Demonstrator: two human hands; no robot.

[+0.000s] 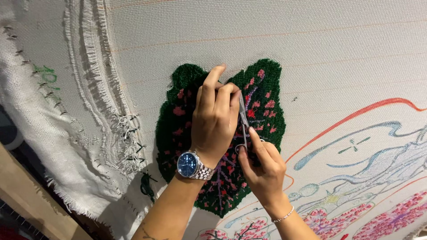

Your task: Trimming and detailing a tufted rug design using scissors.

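Left hand laid flat, fingers stretched and pressing on the dark green tufted leaf with pink and red flecks, grasping nothing, a blue-faced metal wristwatch at the wrist; right hand just beside it, thumb and fingers closed on the loops of small steel scissors, blades pointing up along the left fingers onto the pile. Leaf patch thick and shaggy, centred on a stretched cream woven backing cloth with drawn red, blue and pink outlines at lower right. Frayed white fabric edge pinned over a wooden frame at left; thin beaded bracelet on right wrist.
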